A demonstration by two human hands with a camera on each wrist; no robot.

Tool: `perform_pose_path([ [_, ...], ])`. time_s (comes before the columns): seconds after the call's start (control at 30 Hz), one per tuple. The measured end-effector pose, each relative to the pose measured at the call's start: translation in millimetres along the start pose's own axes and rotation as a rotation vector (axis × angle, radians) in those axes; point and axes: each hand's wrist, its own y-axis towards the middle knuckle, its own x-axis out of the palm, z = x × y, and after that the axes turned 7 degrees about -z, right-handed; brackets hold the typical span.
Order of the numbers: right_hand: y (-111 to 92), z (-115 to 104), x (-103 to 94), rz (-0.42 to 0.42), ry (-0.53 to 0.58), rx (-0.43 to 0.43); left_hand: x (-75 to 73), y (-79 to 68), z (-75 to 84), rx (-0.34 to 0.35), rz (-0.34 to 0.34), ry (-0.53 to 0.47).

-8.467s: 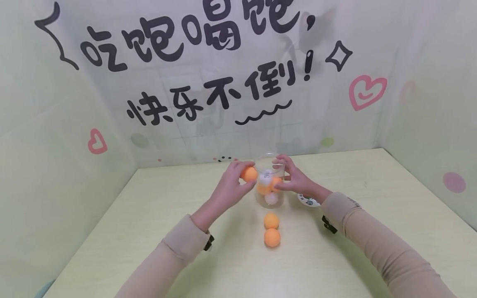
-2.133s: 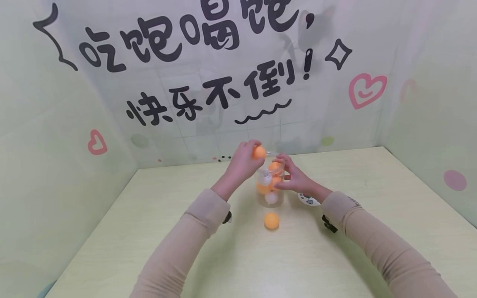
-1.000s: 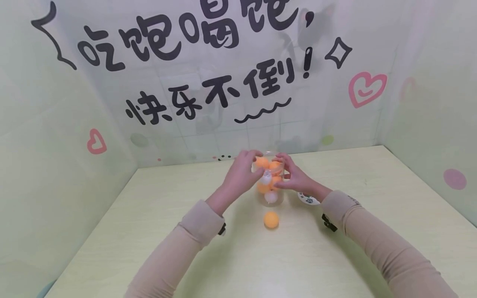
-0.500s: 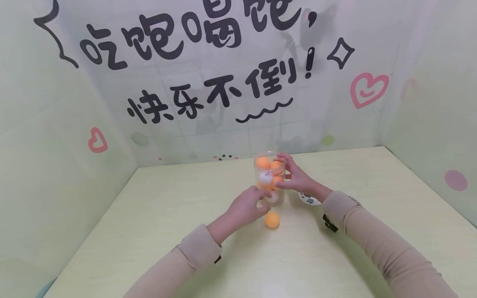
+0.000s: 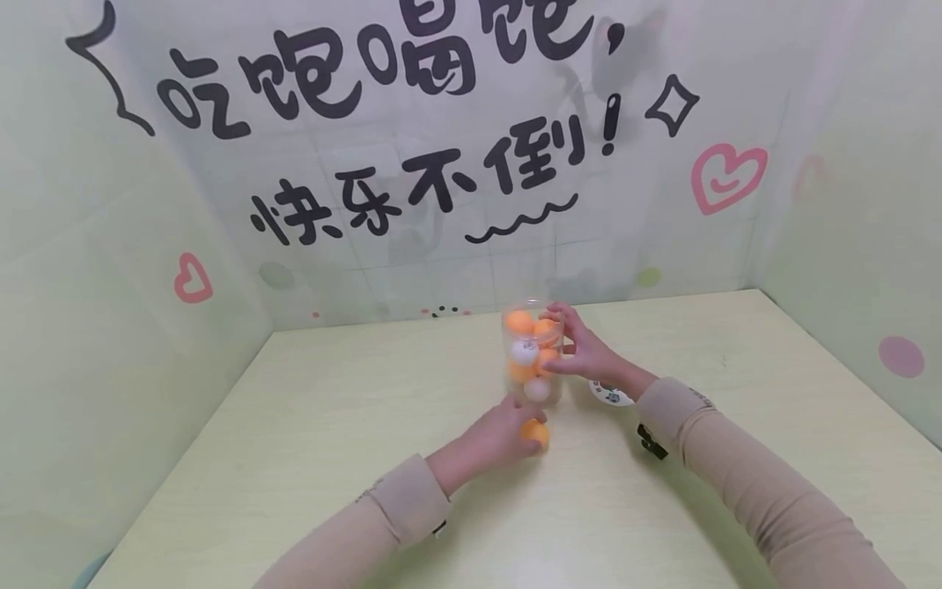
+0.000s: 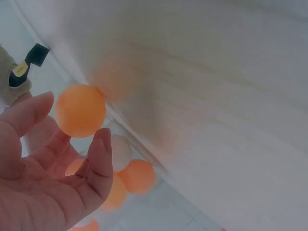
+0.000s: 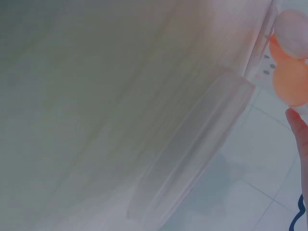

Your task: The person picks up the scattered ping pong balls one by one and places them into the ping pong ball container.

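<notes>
An orange ping-pong ball sits on the table just in front of a clear plastic jar. My left hand has its thumb and fingertips around this ball; in the left wrist view the ball lies between thumb and curled fingers. Several orange and white ping-pong balls are inside the upright, lidless jar, among them a white ball and an orange ball near the top. My right hand grips the jar's right side, thumb in front, fingers behind near the rim.
A round printed lid lies on the table right of the jar, partly under my right wrist; its rim shows in the right wrist view. The pale wooden table meets a printed back wall close behind the jar.
My left hand let go of an orange ball inside the jar's top, then came down to the ball on the table. Earlier, two balls lay in front; now one. The right hand stays on the jar.
</notes>
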Motion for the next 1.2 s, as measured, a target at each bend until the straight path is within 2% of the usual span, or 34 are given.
perform_pose_path([
  [0.27, 0, 0, 0.3, -0.002, -0.007, -0.001, 0.5, -0.1, -4.5, -0.092, -0.043, -0.087],
  [0.63, 0, 0, 0.6, 0.001, -0.011, -0.003, 0.0, 0.6, -6.0, -0.116, -0.093, -0.127],
  [0.93, 0, 0, 0.3, -0.003, -0.005, 0.001, -4.5, -1.0, -8.2, -0.129, -0.066, -0.145],
  [1.2, 0, 1, 0.3, -0.002, 0.007, -0.006, -16.6, -2.5, -14.2, -0.079, 0.016, -0.150],
])
